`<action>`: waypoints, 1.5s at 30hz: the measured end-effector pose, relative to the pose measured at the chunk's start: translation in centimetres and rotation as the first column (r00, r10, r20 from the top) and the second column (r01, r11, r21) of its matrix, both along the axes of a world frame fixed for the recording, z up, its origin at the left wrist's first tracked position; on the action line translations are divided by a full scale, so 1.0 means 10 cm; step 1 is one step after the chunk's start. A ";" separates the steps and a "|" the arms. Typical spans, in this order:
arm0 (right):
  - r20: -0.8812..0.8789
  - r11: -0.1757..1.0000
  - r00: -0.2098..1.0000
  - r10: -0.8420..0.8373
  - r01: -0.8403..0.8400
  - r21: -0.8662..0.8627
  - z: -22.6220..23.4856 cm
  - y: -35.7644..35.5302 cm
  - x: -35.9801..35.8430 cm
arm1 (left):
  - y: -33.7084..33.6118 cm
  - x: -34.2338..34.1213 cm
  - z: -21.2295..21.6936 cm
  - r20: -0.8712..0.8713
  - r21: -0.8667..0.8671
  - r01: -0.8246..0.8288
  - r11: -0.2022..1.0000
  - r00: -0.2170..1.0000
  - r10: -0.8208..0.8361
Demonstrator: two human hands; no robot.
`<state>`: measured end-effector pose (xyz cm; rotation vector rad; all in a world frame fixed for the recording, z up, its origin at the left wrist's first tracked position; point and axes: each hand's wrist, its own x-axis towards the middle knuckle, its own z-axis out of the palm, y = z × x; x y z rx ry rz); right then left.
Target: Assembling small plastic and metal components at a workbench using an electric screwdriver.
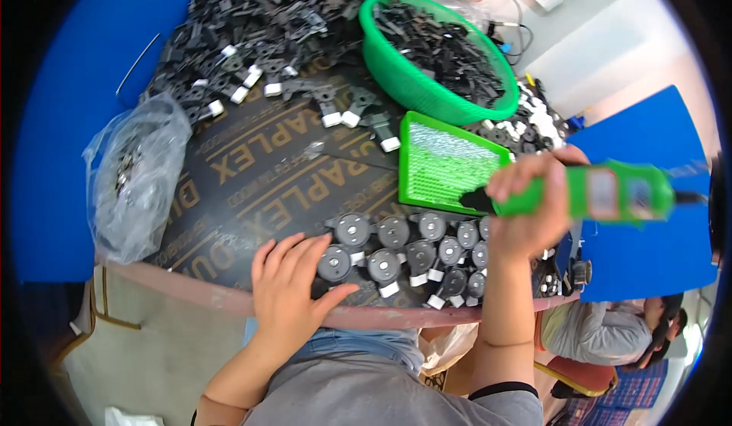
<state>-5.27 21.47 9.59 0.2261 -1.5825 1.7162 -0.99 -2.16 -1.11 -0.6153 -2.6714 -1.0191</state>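
Note:
My right hand (537, 205) is wrapped round a green electric screwdriver (618, 191), blurred a little. Its dark front end (479, 200) is over the near right corner of a green rectangular tray (406, 174) holding small shiny pieces. Spread on the table beside the leftmost parts is my left hand (293, 285), fingers apart and nothing held. Its fingertips come close to a round black wheel-like part (334, 263) with a metal centre; whether they touch it I cannot tell. Several similar round parts (383, 264), some with white tabs, lie in rows between my hands.
A green basket (396, 83) full of black pieces stands behind the tray. Black parts (267, 22) are heaped at the far left, several with white ends. A clear plastic bag (141, 182) lies at the left edge. Another person (602, 331) sits at the lower right.

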 end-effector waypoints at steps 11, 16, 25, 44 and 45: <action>0.275 0.850 0.839 0.470 -0.514 0.118 -0.14 -0.82 0.51 | -0.03 -0.01 -0.02 -0.036 0.034 0.042 0.999 0.999 -0.041; 0.299 0.787 0.796 0.527 -0.590 0.183 -0.19 -0.80 0.41 | -0.04 -0.01 -0.04 -0.043 0.044 0.042 0.998 0.998 -0.040; 0.339 0.708 0.780 0.526 -0.622 0.334 -0.29 -0.79 0.32 | -0.05 -0.03 -0.01 -0.021 0.041 0.043 0.998 0.999 -0.043; 0.065 0.723 0.764 -0.642 0.575 0.383 -0.03 0.68 0.17 | -0.24 0.39 1.22 -0.482 0.302 0.679 0.669 0.714 -0.508; 0.090 0.705 0.748 -0.658 0.569 0.423 0.01 0.74 0.22 | -0.24 0.46 1.39 -0.479 0.251 0.760 0.599 0.635 -0.605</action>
